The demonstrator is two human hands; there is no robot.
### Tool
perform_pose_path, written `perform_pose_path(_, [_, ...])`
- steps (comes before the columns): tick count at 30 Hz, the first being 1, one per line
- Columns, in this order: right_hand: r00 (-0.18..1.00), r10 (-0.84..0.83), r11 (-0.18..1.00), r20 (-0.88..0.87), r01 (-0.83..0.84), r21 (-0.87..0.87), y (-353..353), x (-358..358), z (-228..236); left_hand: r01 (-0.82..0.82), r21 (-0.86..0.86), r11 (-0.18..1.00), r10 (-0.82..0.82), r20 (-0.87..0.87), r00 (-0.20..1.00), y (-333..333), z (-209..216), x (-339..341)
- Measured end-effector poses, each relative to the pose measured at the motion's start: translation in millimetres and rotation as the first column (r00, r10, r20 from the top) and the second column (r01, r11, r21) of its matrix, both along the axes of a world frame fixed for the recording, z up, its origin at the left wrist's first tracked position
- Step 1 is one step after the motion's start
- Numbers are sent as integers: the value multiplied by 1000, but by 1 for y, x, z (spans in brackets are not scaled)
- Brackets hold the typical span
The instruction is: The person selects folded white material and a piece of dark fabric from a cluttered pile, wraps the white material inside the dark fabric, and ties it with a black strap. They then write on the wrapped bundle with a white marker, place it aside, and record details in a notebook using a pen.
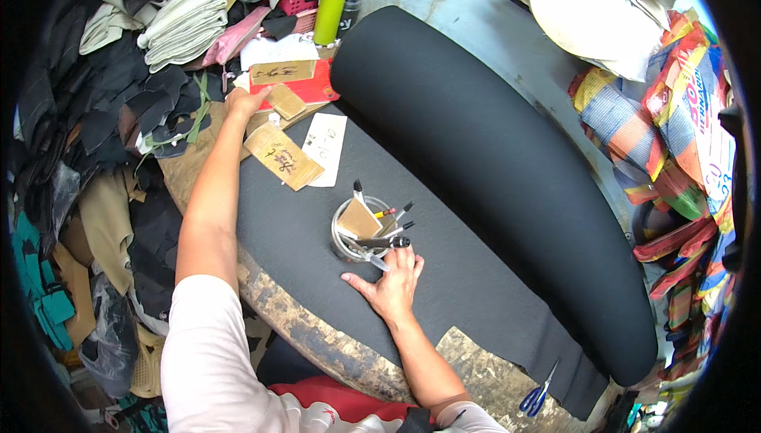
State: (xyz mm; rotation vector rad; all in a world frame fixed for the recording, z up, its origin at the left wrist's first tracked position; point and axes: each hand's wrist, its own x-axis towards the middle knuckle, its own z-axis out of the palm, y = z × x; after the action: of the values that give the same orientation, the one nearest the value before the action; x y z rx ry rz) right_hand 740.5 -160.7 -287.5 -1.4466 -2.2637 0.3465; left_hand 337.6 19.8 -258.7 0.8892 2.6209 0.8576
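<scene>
My left hand [244, 102] reaches to the far left of the table, at the near left corner of a flat red item [321, 82]. Its thumb stretches toward a small tan card piece [286, 102], apart from the fingers, which are partly hidden. A longer tan card [282, 72] with handwriting lies on the red item. Beside a clear round cup [339, 246] of pens, my right hand [392, 289] rests on the black sheet with thumb spread; its fingertips are close to the cup, contact unclear. Another tan card [284, 156] and a white tag [326, 148] lie beyond the cup.
A thick roll of black material [491, 179] spans the table's far side. Blue-handled scissors [539, 392] lie at the near right. A green bottle [331, 7] stands at the back. Fabric scraps [103, 219] pile up on the left; colourful woven sacks [658, 116] stand right.
</scene>
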Motion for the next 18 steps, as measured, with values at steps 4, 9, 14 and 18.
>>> perform_pose_path(4, [1000, 5, 1000, -23, -5, 0, 1, 0, 2, -102, -280, 954, 123, 58, 991, 25, 3, 1])
perform_pose_path(9, [1000, 8, 1000, -21, -8, 15, 1, 1, 0, -118, -108, 987, 126, 74, 989, 42, -10, -19])
perform_pose_path(14, [999, 5, 999, -51, -4, 33, 1, 1, -2, -195, 333, 923, -149, 773, 617, 60, -38, -44])
perform_pose_path(18, [999, 9, 999, -54, -7, 42, 1, 1, -1, -98, 110, 989, 49, 383, 923, 55, -18, -17])
